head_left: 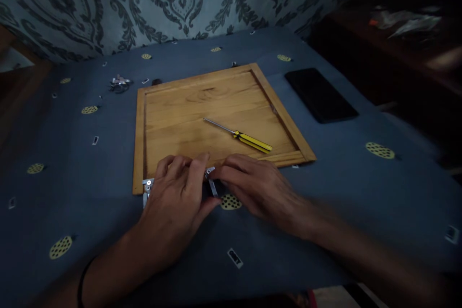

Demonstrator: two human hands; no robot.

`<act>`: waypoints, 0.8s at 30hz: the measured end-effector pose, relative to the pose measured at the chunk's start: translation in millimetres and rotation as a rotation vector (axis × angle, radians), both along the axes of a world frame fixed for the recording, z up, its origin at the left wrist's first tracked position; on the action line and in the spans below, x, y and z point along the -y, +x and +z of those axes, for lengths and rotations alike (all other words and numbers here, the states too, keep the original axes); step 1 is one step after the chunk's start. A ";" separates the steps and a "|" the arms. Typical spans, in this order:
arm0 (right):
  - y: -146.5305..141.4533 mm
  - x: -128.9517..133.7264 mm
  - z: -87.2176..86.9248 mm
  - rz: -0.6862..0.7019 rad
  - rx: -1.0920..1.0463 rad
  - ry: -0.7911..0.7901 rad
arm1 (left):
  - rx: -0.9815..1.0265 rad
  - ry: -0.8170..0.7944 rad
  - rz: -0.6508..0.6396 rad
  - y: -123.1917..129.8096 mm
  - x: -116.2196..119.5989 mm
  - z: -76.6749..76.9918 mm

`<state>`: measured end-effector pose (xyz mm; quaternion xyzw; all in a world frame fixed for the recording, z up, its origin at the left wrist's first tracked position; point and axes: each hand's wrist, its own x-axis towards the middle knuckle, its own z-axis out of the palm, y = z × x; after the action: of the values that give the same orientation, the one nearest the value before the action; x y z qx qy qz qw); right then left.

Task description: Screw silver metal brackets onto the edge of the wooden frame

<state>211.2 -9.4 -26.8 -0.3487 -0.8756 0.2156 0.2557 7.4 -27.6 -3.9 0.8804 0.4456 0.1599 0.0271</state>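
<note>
One slim, shiny metal bracket (213,188) sits at the near edge of the framed wooden panel (176,120), between my left hand (176,195) and right hand (258,185); I cannot tell whether their bent fingers grip it. A yellow-handled screwdriver (249,139) lies on the panel, a flat black slab (320,95) to the panel's right, a blue pineapple-print worktop (281,260) underneath, a scroll-patterned backdrop (202,2) beyond.

The left forearm (121,256) wears a thin dark band (80,281), perhaps a cord; the right forearm (361,250) looks bare.
</note>
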 end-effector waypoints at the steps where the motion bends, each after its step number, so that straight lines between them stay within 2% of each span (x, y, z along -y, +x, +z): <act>1: 0.3 0.2 0.0 -0.002 0.005 -0.008 | 0.005 0.004 0.005 0.0 0.0 -0.2; 9: 1.4 0.4 -0.7 0.010 -0.025 0.042 | 0.013 0.030 0.005 -0.8 0.1 -1.9; 16: 4.1 4.2 -0.4 -0.040 -0.200 0.005 | 0.012 0.026 0.032 -0.5 -0.2 -2.3; 24: 6.8 6.2 -1.5 -0.131 -0.093 0.071 | 0.019 -0.010 0.046 -0.8 1.2 -2.4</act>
<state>218.0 -15.5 -28.3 -0.3853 -0.8453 0.1830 0.3217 6.6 -28.8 -6.3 0.8682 0.4663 0.1667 0.0319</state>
